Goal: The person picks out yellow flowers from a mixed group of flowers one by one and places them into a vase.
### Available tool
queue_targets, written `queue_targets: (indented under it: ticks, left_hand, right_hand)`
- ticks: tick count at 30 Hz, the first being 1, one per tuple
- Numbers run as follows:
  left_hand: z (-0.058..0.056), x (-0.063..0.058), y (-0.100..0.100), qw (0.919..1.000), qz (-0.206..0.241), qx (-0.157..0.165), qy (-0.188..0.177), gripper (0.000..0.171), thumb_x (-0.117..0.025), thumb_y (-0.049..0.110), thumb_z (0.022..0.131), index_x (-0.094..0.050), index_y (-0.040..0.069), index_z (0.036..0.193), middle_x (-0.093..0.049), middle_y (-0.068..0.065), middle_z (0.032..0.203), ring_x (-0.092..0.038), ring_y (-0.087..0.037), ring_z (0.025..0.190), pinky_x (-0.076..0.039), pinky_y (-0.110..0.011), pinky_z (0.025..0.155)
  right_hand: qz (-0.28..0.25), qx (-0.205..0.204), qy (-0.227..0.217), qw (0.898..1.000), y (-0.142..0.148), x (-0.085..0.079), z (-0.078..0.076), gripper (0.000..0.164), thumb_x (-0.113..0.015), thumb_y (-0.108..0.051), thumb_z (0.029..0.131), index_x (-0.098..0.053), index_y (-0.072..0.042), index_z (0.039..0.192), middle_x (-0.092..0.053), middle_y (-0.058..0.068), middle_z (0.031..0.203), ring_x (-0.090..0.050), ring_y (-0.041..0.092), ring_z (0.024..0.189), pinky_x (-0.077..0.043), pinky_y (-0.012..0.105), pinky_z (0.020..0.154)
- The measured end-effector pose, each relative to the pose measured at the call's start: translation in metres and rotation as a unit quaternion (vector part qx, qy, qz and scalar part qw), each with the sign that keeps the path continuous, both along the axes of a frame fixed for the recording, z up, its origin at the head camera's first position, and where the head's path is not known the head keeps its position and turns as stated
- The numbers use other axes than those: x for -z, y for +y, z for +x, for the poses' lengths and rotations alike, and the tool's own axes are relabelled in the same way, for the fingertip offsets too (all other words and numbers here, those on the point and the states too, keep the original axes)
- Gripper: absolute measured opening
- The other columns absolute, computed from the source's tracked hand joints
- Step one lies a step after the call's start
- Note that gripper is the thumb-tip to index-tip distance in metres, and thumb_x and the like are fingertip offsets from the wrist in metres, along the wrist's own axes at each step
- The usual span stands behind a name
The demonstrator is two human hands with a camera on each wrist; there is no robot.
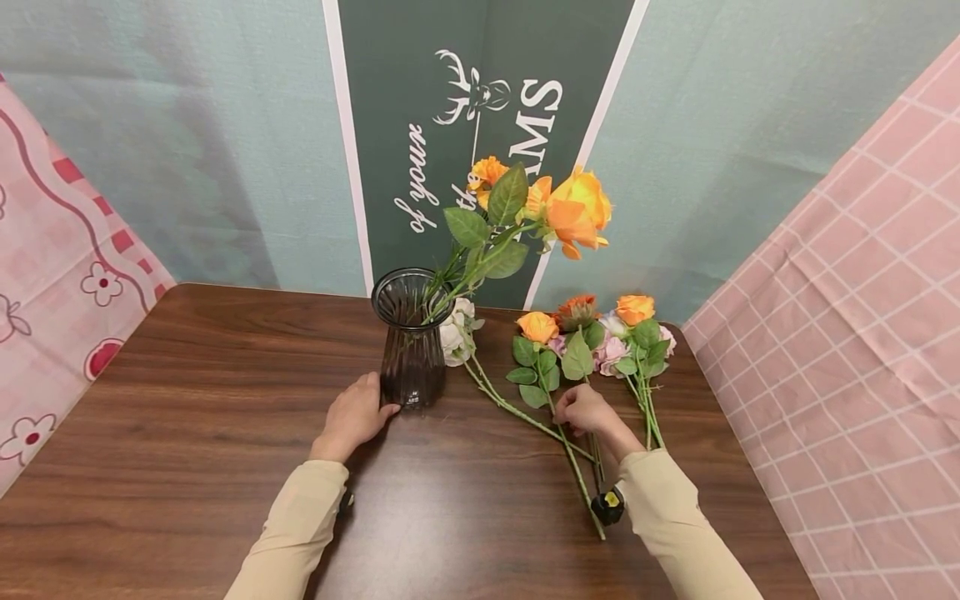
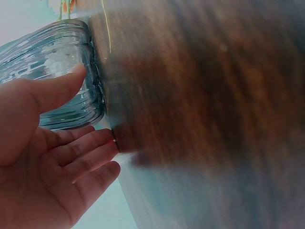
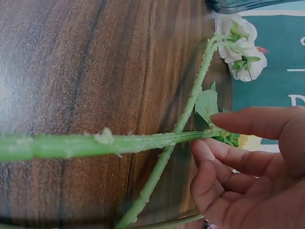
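Near the back edge of the table stands a dark glass vase, upright, with orange roses on leafy stems leaning out to the right. At the vase's lower left is my left hand, its thumb against the ribbed glass and its fingers nearly straight beside the base. My right hand pinches the green stem of an orange rose between thumb and fingers. That stem crosses over the stem of a white flower, which lies right of the vase.
Further right lie more flowers: a rust-orange bloom, pink flowers and another orange rose. The brown wooden table meets a green printed curtain at the back. Pink cloth hangs along the right side.
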State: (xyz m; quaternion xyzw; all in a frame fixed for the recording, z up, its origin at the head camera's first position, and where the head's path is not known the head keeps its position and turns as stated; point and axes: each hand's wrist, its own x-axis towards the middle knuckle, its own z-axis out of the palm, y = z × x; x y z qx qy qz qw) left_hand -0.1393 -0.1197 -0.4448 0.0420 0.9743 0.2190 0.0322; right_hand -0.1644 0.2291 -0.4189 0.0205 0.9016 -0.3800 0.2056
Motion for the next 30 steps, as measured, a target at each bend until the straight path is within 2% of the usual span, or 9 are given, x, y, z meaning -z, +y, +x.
queue_targets:
  ticks: [15, 30]
  left_hand:
    - [0.0006, -0.0008, -0.0001, 1.0000, 0.003, -0.001, -0.004, 0.052, -0.066, 0.027, 0.084, -0.046, -0.010, 0.115, -0.055, -0.025, 0.106, -0.055, -0.041, 0.096, -0.043, -0.051, 0.080]
    - [0.0002, -0.0004, -0.0004, 1.0000, 0.000, 0.002, -0.007, 0.053, -0.065, 0.027, 0.085, -0.045, -0.010, 0.117, -0.054, -0.025, 0.109, -0.053, -0.041, 0.099, -0.042, -0.051, 0.082]
  right_hand:
    - [0.029, 0.001, 0.006, 1.000, -0.0019, 0.0004, 0.0031, 0.011, -0.051, 0.008, 0.070, -0.060, 0.001, 0.067, -0.053, 0.003, 0.054, -0.046, 0.011, 0.043, -0.045, 0.026, 0.042]
    - [0.008, 0.021, -0.019, 1.000, -0.0045, 0.0021, 0.0031, 0.014, -0.049, 0.011, 0.073, -0.056, 0.001, 0.067, -0.054, 0.007, 0.058, -0.049, 0.012, 0.043, -0.048, 0.028, 0.043]
